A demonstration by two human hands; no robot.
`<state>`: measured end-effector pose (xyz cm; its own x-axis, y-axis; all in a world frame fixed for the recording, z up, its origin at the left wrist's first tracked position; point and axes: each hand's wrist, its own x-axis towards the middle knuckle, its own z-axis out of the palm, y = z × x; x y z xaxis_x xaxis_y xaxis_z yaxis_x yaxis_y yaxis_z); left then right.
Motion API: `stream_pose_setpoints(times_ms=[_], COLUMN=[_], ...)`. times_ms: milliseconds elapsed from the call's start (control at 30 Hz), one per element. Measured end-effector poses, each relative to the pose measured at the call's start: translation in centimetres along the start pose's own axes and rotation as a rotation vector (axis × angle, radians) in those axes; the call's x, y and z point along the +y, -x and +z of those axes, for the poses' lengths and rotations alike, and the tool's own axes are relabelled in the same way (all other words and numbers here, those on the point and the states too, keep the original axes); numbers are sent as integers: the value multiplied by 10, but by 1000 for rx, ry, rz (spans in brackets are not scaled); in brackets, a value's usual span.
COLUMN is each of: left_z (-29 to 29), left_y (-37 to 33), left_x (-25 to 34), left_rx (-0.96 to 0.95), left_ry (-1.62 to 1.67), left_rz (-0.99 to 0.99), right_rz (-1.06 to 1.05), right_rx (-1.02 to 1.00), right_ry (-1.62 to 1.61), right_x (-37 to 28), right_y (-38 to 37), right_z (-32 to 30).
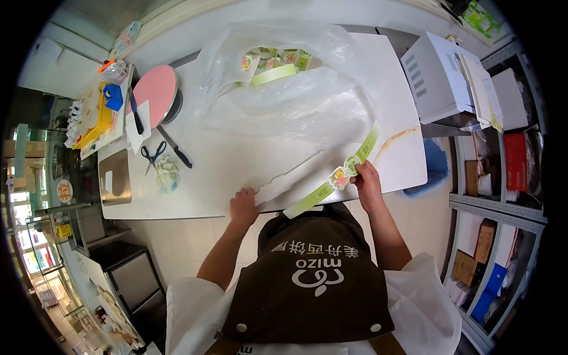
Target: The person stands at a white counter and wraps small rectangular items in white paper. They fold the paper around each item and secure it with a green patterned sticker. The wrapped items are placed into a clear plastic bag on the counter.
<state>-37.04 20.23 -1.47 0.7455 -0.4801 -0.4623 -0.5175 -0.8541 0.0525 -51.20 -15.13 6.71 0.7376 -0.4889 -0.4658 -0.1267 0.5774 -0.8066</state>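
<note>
My right hand (368,183) is closed on a green paper band (313,200) near the table's front right. Its thumb and fingers pinch the band beside the scalloped, fruit-printed cut-out at its middle. Both tails slant away from the grip, one up to the right, the other down to the left past the table edge. At the front edge, my left hand (242,205) has its fingers curled at the left end of a white paper strip (287,177) with a wavy edge. Beyond both hands lies a large clear plastic bag (284,112), with several similar green bands (275,74) inside.
On the left of the white table (219,177) are a pink round turntable (155,89), two knives, scissors (154,152), a crumpled wrapper (168,175) and a metal tray (116,183). A white appliance (432,80) stands at the right. Shelves (497,210) line the right side.
</note>
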Motion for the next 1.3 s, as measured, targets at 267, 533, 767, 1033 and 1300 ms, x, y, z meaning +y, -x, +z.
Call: stream_pose_setpoints(times_ms=[267,533,767,1033,1300], left_z=[-11,-53,-75,-53,-85], left_y=[13,22,53,43,49], left_x=[-31,48,93,96,77], left_rx=[290,125,350,474,535], left_ry=[229,2175,2846,2828,2750], left_rz=[69,-209,-408,-96,173], right_rz=[-49,-150,-116,43,247], right_rx=[-264,-473,-579,-697,-476], right_ry=[37,206,260,355,-288], right_x=[-1,-41,-43,-27,-56], right_y=[-3,-29,-43,-31,-56], right_z=[19,58,50,46,37])
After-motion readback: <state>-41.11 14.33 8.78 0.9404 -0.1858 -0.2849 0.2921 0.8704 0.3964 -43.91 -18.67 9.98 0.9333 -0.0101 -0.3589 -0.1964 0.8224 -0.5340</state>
